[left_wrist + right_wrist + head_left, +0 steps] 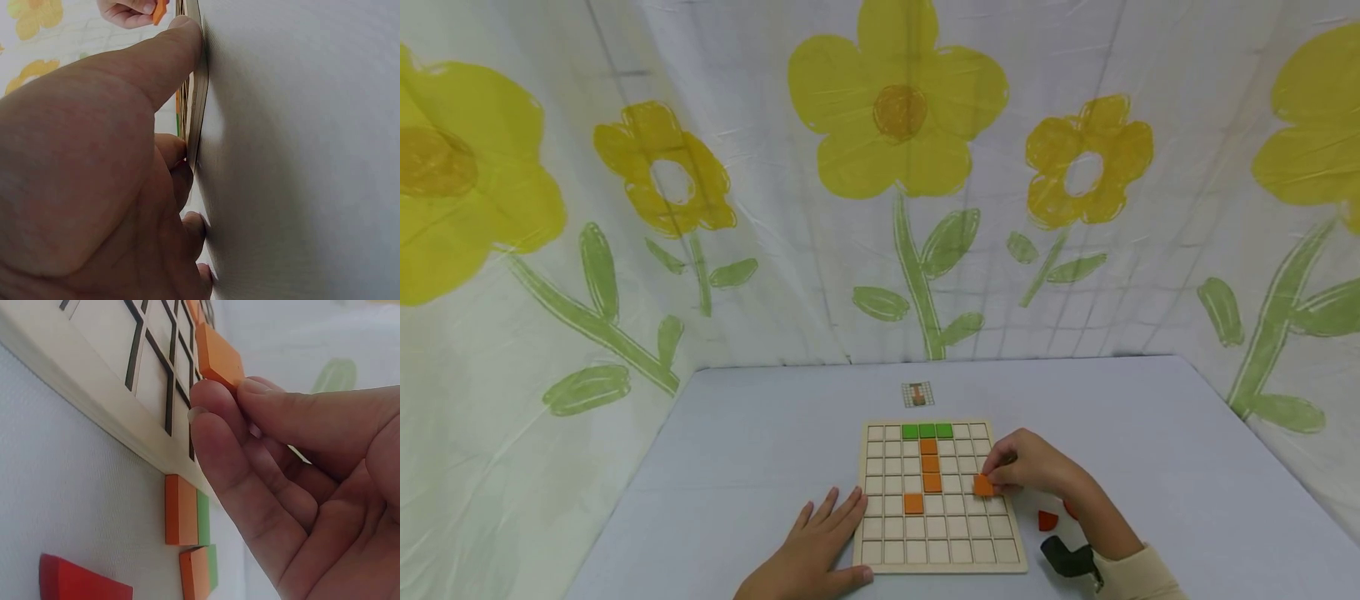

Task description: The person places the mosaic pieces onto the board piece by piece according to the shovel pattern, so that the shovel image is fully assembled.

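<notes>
A wooden grid board (937, 552) lies on the table, with green square tiles (927, 431) in its top row. Below them runs a column of orange tiles (930, 464), and one more orange tile (913, 503) sits lower left of that column. Between thumb and fingertips my right hand (1030, 462) pinches an orange square tile (219, 355), raised over the board's right side. My left hand (820, 546) rests spread at the board's left edge. In the left wrist view, the left thumb (178, 47) touches the board's side (199, 94).
Beyond the board lies a small pattern card (917, 394). Red pieces (1047, 521) are on the table to the right, near my right forearm. The right wrist view also shows loose orange tiles (181, 509) beside green ones (203, 517). A flowered curtain (760, 167) hangs behind the table.
</notes>
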`<act>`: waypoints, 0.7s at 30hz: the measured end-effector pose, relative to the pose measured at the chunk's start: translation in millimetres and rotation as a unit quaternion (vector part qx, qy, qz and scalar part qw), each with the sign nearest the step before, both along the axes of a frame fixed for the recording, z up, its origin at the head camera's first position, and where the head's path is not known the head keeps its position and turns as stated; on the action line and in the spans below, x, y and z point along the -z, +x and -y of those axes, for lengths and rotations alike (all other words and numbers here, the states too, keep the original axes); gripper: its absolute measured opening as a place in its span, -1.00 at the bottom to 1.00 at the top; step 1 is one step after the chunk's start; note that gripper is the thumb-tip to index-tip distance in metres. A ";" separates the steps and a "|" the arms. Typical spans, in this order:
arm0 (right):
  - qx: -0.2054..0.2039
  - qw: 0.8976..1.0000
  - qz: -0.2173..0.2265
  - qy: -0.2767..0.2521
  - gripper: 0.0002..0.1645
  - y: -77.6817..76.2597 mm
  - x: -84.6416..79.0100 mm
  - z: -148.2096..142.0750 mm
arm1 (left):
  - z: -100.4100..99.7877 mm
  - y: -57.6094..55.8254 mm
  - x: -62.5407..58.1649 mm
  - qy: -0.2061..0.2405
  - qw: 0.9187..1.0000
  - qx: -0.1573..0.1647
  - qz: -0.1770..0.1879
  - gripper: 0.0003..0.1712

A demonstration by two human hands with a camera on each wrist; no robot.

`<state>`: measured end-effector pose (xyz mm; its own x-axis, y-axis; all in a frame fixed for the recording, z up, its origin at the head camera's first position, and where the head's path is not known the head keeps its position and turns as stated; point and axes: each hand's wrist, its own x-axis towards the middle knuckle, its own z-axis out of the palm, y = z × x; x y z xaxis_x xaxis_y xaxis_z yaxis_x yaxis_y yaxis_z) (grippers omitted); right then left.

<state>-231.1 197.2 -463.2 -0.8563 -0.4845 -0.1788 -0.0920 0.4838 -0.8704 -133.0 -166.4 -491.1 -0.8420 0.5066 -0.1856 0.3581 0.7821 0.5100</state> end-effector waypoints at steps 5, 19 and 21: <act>-0.001 1.000 -0.012 -0.002 -0.95 2.0 0.1 4.3 | -0.5 0.0 0.0 -0.002 1.000 0.000 0.001 0.14; 0.002 1.000 -0.029 0.005 -0.93 4.7 0.2 15.1 | -1.0 0.7 -0.9 -0.001 1.000 0.007 -0.014 0.11; 0.003 0.999 -0.031 0.008 -0.93 4.9 0.2 16.9 | -0.7 0.9 -1.9 0.000 1.000 0.008 -0.014 0.11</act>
<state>-226.2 180.3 -463.4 -0.8686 -0.4775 -0.1328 -0.1435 0.4987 -0.8548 -132.1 -165.7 -489.2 -0.8386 0.5200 -0.1624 0.3848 0.7764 0.4991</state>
